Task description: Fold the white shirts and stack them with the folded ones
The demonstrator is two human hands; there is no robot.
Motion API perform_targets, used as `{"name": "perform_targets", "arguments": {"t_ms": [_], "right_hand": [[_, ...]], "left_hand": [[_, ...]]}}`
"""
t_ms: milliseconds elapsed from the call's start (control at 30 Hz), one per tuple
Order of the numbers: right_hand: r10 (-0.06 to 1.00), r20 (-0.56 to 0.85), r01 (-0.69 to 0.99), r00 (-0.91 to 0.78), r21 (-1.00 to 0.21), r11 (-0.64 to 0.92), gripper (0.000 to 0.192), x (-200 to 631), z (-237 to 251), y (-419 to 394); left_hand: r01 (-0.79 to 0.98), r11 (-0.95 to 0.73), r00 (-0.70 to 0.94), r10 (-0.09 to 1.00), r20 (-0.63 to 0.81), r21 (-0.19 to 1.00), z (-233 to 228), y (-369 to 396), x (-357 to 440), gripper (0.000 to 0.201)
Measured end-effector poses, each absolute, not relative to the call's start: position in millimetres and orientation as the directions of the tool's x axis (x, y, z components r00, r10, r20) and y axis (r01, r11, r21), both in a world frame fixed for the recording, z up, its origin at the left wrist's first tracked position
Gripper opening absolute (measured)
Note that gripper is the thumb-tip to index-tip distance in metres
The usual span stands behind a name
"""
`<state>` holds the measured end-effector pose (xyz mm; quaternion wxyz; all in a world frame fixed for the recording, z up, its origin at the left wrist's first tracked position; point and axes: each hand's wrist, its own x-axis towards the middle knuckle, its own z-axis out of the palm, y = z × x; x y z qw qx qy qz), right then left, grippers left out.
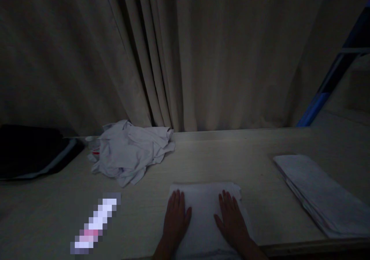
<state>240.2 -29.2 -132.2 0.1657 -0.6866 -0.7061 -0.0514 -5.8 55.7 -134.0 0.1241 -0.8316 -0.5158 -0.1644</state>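
Very dim, murky view; corners sink into darkness.

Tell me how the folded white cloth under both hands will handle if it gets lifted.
The folded white cloth looks soft, so it would probably sag and unfold if lifted by one edge. Left hand and right hand press it flat on the table; it likely slides rather than rolls.

I'm looking at a dim home room: drawn curtains (179, 59) along the table's (260, 152) far edge, crumpled laundry (130, 152) near its far-left corner.
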Motion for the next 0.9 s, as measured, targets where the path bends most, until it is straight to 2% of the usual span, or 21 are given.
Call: {"name": "perform_targets", "arguments": {"t_ms": [133,233,433,633,767,900], "right_hand": [[0.954,0.246,0.955,-0.173,-0.196,0.224,0.071,209,-133,-45],[0.955,0.203,0.936,-0.218,-0.235,0.264,0.073,202,-140,-52],[0.965,0.168,0.943,-0.2,-0.233,0.236,0.076,214,-130,-44],[0.984,0.168,0.982,-0.067,-0.164,0.095,0.064,246,-119,4],[0.989,0.149,0.99,-0.014,-0.135,0.034,0.065,256,-130,19],[0.987,0.156,0.989,-0.039,-0.133,0.06,0.065,255,-133,16]], "left_hand": [[0.892,-0.451,0.432,0.823,0.369,-0.038,-135,73,1,0.061],[0.902,-0.43,0.413,0.834,0.367,-0.039,-139,76,2,0.061],[0.879,-0.47,0.461,0.791,0.403,-0.083,-130,54,-4,0.069],[0.854,-0.494,0.514,0.752,0.413,-0.162,-139,12,-30,0.073],[0.857,-0.505,0.503,0.779,0.373,-0.103,-146,3,-36,0.076],[0.836,-0.549,0.526,0.799,0.293,-0.002,-134,21,-32,0.079]]}}
